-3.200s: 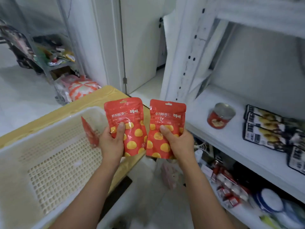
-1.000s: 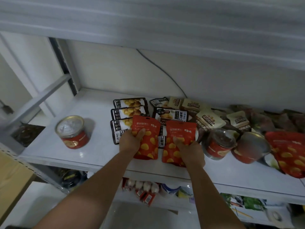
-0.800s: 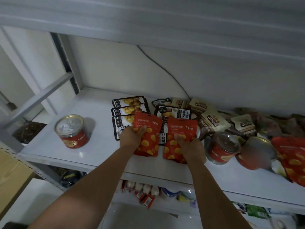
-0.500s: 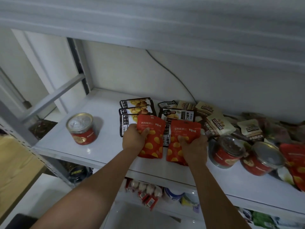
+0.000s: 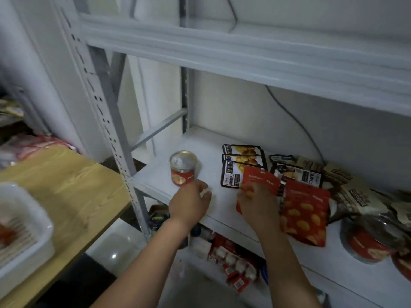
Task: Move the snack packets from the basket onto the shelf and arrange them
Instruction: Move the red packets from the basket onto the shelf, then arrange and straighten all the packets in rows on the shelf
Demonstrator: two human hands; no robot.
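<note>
Now, your left hand (image 5: 189, 203): it hovers at the front edge of the shelf (image 5: 222, 203), just beside the can (image 5: 183, 167); the grip is loose, with the fingers lightly curled, and it holds nothing.
Your right hand (image 5: 258, 204): it lies over the lower half of the first red packet (image 5: 260, 180); the picture is blurred here, so I cannot tell whether the grip pinches the packet or only presses on it.
First red packet: on the shelf, with its upper edge over the black packets (image 5: 242, 161).
Second red packet (image 5: 304, 216): flat on the shelf, touching the first one on its right side, with its lower end near the front edge.
Basket (image 5: 33, 236): white, on the wooden surface (image 5: 66, 185) at your left, well apart from both red packets; something red is inside, too blurred to name.
Can: upright, red with a silver lid, alone on the left part of the shelf.
Other cans (image 5: 367, 243): red, at the far right of the shelf, near the front.
Beige packets (image 5: 355, 196): behind those cans, to the right of the black packets.
</note>
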